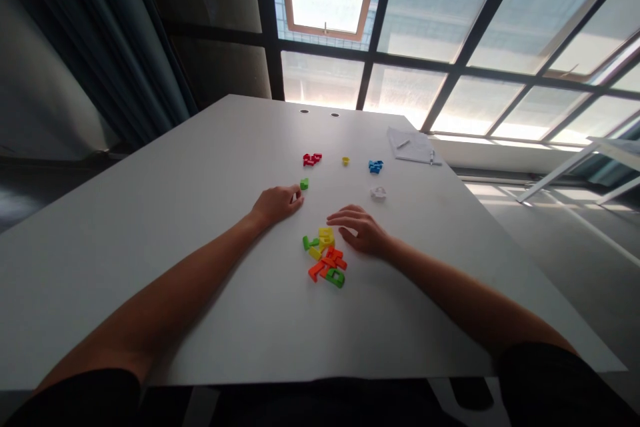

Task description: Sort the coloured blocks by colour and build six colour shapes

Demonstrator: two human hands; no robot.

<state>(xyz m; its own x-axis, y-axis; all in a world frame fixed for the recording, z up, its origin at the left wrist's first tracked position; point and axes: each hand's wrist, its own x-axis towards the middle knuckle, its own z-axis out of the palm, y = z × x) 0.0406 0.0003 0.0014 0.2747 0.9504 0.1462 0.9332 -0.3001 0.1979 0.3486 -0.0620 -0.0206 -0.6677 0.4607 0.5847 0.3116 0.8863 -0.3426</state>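
My left hand point(277, 203) rests on the white table with its fingers loosely bent and a gap by the thumb. Its fingertips lie at the near side of a small green plastic piece point(305, 183); whether they touch it I cannot tell. My right hand point(363, 230) is open, fingers stretched to the left, beside a loose pile. In that pile are yellow pieces point(327, 236), orange-red pieces point(331, 259), a green piece with a hole point(335, 278) and another green piece point(309, 242). Some look letter-shaped. Nothing shows in my right hand.
Farther back on the table point(225, 153) lie red pieces point(312, 159), a small yellow piece point(345, 161) and blue pieces point(375, 166). A whitish translucent clump point(379, 193) sits nearer. Paper point(413, 145) with pens is at the back right, before the windows.
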